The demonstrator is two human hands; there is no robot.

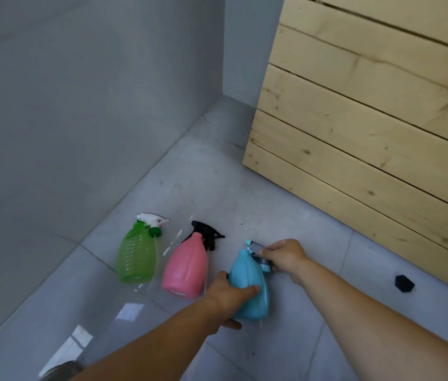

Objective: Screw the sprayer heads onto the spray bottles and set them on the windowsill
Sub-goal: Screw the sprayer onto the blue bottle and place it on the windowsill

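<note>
Three spray bottles lie on the grey tiled floor. The blue bottle (247,276) is at the right, gripped around its body by my left hand (228,296). My right hand (284,257) pinches the blue sprayer head (258,257) at the bottle's neck. To the left lies the pink bottle (187,266) with a black sprayer head (206,233) beside its neck. Farthest left is the green bottle (136,257) with a white and green sprayer head (151,222) resting loose at its top, its dip tube trailing alongside.
A light wooden plank panel (368,119) stands at the right. Grey walls (80,105) meet in a corner behind the bottles. A small black object (404,283) lies on the floor near the panel's base.
</note>
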